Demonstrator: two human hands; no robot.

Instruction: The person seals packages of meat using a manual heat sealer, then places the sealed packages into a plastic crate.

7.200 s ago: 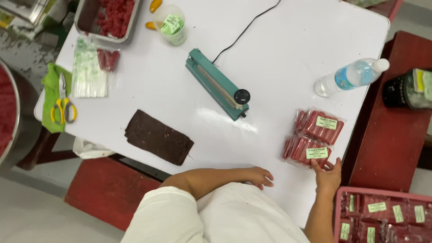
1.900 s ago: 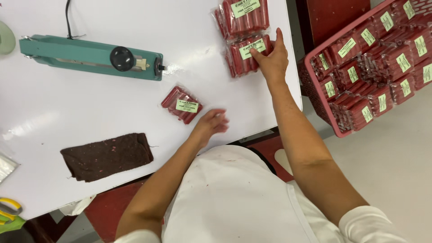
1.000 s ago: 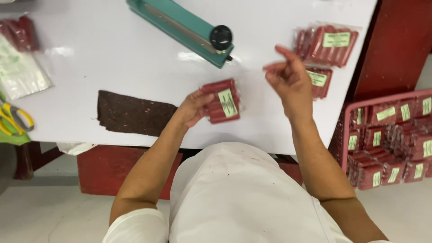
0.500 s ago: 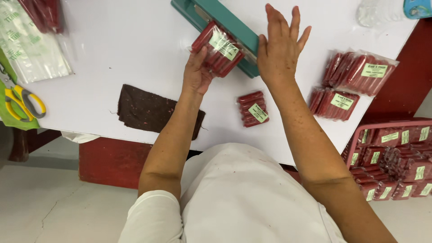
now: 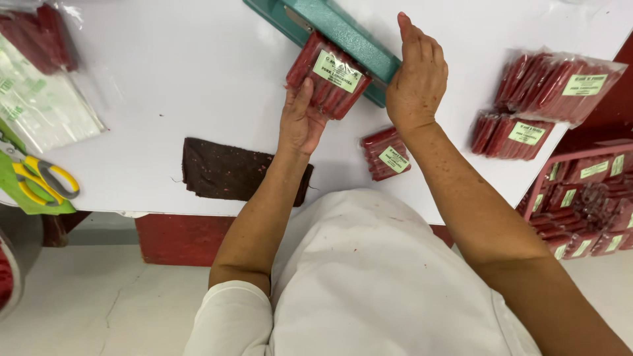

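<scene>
I saw a red sausage pack [image 5: 328,78] with a pale green label, a teal sealer [image 5: 343,33], a white desk [image 5: 165,86], a dark brown cloth [image 5: 231,173], yellow-handled scissors [image 5: 46,179]

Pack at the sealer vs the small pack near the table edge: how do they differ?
The pack at the sealer is bigger and held by the left hand, its top against the green sealer. The small pack lies flat on the table, untouched. Both hold red sausages with a pale label.
</scene>
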